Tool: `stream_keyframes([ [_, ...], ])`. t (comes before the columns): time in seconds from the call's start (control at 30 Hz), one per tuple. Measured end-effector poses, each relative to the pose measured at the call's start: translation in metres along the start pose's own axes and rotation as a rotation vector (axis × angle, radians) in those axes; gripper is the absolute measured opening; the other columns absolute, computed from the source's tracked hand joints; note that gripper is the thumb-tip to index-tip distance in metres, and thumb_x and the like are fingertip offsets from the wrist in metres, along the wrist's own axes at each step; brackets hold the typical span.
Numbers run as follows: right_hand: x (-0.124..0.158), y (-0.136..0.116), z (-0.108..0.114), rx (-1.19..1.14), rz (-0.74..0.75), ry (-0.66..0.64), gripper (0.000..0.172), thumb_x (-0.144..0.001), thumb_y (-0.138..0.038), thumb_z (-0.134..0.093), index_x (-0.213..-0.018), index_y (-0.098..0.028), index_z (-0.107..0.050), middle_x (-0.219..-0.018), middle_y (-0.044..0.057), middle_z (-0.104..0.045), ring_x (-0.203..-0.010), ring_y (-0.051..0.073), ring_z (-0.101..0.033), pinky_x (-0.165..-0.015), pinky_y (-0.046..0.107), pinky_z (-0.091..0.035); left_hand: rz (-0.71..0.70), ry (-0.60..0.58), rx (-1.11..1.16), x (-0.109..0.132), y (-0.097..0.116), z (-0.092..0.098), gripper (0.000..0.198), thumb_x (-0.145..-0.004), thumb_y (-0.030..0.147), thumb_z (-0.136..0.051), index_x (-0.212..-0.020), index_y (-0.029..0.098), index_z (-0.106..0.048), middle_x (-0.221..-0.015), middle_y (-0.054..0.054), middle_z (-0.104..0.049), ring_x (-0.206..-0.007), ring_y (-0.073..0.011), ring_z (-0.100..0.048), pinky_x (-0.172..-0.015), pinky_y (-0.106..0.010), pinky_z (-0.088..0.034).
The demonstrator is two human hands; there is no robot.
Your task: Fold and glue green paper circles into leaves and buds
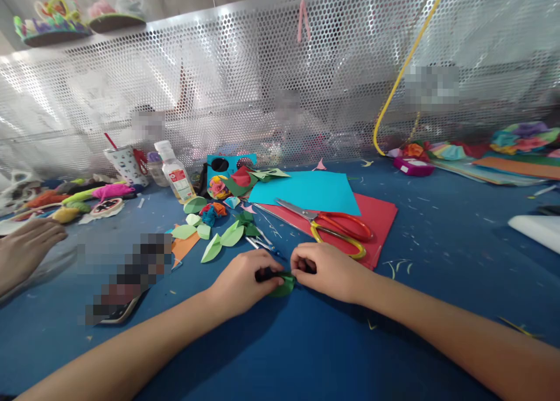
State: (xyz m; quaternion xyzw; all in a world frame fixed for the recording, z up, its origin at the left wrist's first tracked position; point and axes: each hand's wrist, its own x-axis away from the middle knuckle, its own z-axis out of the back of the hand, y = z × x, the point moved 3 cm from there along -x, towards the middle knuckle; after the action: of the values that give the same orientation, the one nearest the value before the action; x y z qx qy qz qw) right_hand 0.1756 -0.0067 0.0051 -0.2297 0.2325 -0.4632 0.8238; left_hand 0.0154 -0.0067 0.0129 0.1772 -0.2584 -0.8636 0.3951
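Note:
A small dark green paper piece (283, 288) is pinched in my left hand (245, 281), just above the blue table. From the other side, my right hand (326, 269) has its fingers curled and pressed together at the right edge of this piece. Both hands partly cover it, so its full shape is hidden. Behind the hands lie scissors (336, 229) with red and yellow handles, on stacked red paper (378, 214) and blue paper (306, 191). Several light green paper leaves (230, 233) and small folded paper flowers (213, 212) lie left of the scissors.
A clear bottle (177, 176), a patterned cup (126, 164) and bundles of coloured yarn (109, 192) stand or lie back left. A phone (126, 307) rests at left, near another person's hand (32, 246). Perforated metal panelling (245, 68) closes off the table's rear.

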Motion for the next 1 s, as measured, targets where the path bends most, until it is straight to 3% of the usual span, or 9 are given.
stream_keyframes([
  [0.2,-0.0009,0.0033,-0.0024,-0.004,0.073,-0.016,0.013,-0.074,-0.017,-0.055,-0.082,-0.021,-0.065,-0.071,0.000,-0.055,-0.058,0.010,-0.048,-0.052,0.021,-0.036,0.010,-0.019,-0.019,0.0002,-0.0008,-0.0016,0.018,-0.076,0.026,-0.054,-0.088,0.021,-0.066,-0.083,-0.003,-0.059,-0.069,-0.0138,-0.054,-0.060,-0.022,-0.042],
  [1.0,-0.0020,0.0032,-0.0008,-0.015,0.123,-0.078,0.012,-0.076,-0.018,-0.054,-0.081,-0.022,-0.065,-0.072,0.000,-0.056,-0.061,0.011,-0.048,-0.053,0.021,-0.036,0.063,-0.017,0.095,-0.0018,-0.0055,-0.0001,0.017,-0.073,0.029,-0.059,-0.080,0.015,-0.067,-0.075,-0.003,-0.058,-0.063,-0.0122,-0.051,-0.057,-0.022,-0.039],
])
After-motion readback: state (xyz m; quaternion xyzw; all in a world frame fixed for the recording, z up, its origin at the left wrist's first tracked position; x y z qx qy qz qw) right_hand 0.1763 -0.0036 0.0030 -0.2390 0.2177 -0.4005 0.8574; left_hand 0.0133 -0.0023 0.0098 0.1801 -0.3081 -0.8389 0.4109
